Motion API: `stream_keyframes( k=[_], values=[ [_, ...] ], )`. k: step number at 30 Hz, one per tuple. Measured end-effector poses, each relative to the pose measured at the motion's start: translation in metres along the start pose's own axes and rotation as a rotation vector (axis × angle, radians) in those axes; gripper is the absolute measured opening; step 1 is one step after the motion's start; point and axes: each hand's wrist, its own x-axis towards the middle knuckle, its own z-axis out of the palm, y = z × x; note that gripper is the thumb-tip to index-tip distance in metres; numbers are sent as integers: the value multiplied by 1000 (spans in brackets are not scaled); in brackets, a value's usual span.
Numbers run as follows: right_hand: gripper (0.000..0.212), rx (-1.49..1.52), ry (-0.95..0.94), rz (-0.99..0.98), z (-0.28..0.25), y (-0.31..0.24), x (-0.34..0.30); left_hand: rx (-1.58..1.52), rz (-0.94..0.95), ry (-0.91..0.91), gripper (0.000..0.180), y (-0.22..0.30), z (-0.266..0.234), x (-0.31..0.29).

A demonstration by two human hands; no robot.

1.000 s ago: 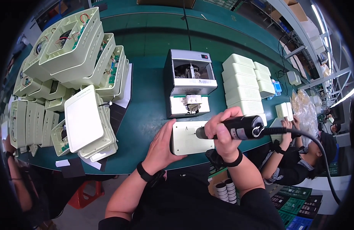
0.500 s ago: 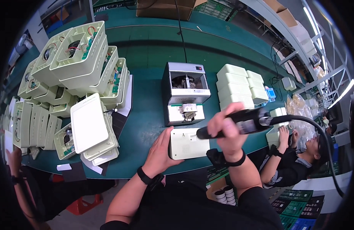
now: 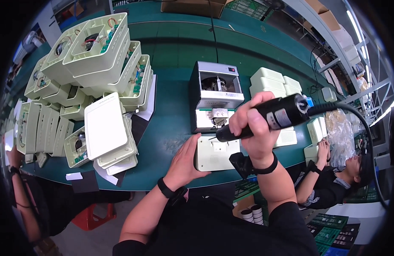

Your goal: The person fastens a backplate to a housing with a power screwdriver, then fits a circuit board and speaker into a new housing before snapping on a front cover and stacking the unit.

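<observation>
A pale green plastic box lies on the bench in front of me, with a small raised bracket and corner holes on its upper face. My left hand grips it at its left side, the thumb along the near edge. In my right hand is a black electric screwdriver, held slantwise with its cable running off to the right. Its thin bit points left over the box's far-left part; whether it touches a screw I cannot tell. Just behind the box stands a grey-and-black screw feeder.
Open pale housings with wiring and green boards are stacked at the left, beside a pile of flat covers. More closed boxes stand right of the feeder. A co-worker's hand is at the far right, near plastic bags.
The screwdriver's bit has shifted from near the box's middle toward its far-left corner. The whole view has moved slightly. My left hand keeps its hold on the box.
</observation>
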Motion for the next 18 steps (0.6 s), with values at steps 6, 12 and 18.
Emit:
stream_keyframes(
  k=[6, 12, 18],
  values=[
    [27, -31, -58, 23, 18, 9, -13, -42, -2, -20, 116, 0, 0, 2],
    [29, -71, -81, 35, 17, 26, -15, -65, 21, 5, 114, -2, 2, 0],
    [28, -96, -57, 53, 15, 48, -19, -33, 19, 2, 116, -3, 1, 2]
  ],
)
